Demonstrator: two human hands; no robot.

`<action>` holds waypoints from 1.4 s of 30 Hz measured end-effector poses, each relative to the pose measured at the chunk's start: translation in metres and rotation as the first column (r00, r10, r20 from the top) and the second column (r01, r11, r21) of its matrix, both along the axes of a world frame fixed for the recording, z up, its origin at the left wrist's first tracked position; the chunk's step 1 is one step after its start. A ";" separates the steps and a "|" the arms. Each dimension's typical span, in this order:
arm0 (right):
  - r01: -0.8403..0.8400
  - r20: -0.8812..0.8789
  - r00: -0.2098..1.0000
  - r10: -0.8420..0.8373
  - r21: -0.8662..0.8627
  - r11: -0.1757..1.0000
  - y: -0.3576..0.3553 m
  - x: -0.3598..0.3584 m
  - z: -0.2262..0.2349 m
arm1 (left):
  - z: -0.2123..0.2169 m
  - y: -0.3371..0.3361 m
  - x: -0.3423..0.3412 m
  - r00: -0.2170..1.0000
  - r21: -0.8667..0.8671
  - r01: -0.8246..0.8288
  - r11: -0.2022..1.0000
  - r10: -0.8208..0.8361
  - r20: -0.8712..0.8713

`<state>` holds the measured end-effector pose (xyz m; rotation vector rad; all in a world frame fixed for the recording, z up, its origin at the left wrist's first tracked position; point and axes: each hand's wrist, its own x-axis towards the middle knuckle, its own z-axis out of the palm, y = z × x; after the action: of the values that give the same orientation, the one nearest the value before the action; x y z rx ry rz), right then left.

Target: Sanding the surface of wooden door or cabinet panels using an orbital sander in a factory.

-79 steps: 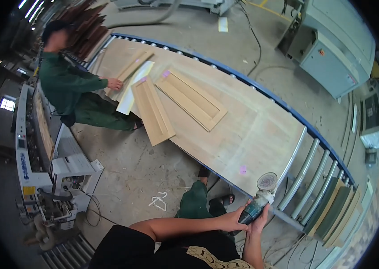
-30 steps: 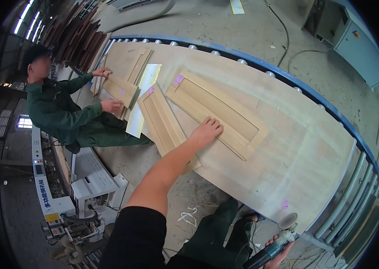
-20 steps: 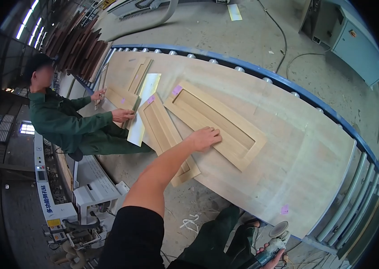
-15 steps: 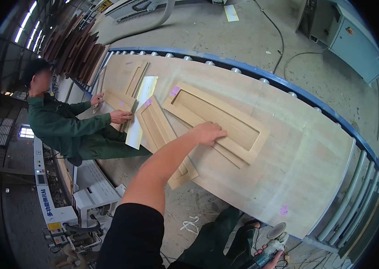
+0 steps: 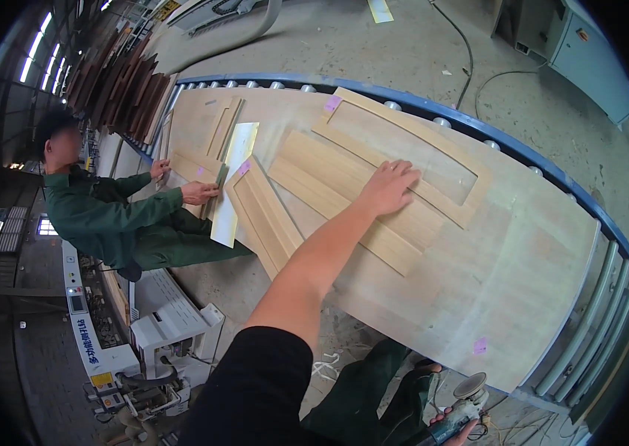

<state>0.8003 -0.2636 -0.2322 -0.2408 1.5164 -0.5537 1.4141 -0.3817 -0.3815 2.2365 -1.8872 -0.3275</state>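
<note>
My left hand [image 5: 391, 186] reaches across the worktop, its fingers spread and lying on the near rail of a light wooden frame [image 5: 404, 132]. A pink sticker marks the frame's far left corner, and bare worktop shows through part of its opening. Flat wooden panels [image 5: 329, 167] lie on the near side of the frame, partly under my left wrist. Low at the bottom edge, my right hand [image 5: 465, 432] is closed round an angle grinder [image 5: 448, 425] with a round disc facing up. A second framed wooden piece [image 5: 259, 215] lies slanted left of the panels, partly behind my forearm.
A co-worker [image 5: 99, 208] in dark green stands at the left, both hands on another wooden piece [image 5: 195, 163]. The pale board worktop [image 5: 508, 275] lies on a blue roller conveyor [image 5: 552, 182]. A white strip [image 5: 234, 186] lies between us. Cables [image 5: 530, 427] trail on the floor.
The frame has slid away from me toward the far conveyor edge, uncovering the flat panels. My left hand has moved out with it, fingers now spread. The right hand still holds the angle grinder.
</note>
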 end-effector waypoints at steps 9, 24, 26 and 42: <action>-0.022 0.083 0.996 0.022 0.005 1.000 0.004 -0.012 -0.025 | 0.018 0.040 0.022 0.991 0.203 -0.136 0.970 0.130 0.039; -0.067 -0.059 0.996 0.059 -0.142 0.988 -0.026 -0.064 0.022 | -0.027 0.174 0.170 0.527 0.110 -0.849 0.516 0.841 0.126; -0.202 0.067 0.975 0.210 -0.115 0.973 -0.037 -0.022 0.049 | -0.035 0.177 0.196 0.490 0.206 -0.862 0.462 0.864 0.113; -0.204 0.208 0.956 0.207 -0.040 0.978 -0.042 -0.020 0.008 | -0.042 0.164 0.014 0.609 0.136 -0.791 0.597 0.791 0.066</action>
<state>0.7804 -0.3058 -0.2239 -0.3389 1.2626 -0.4129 1.4276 -0.2173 -0.4235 2.8862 -0.6796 -0.3113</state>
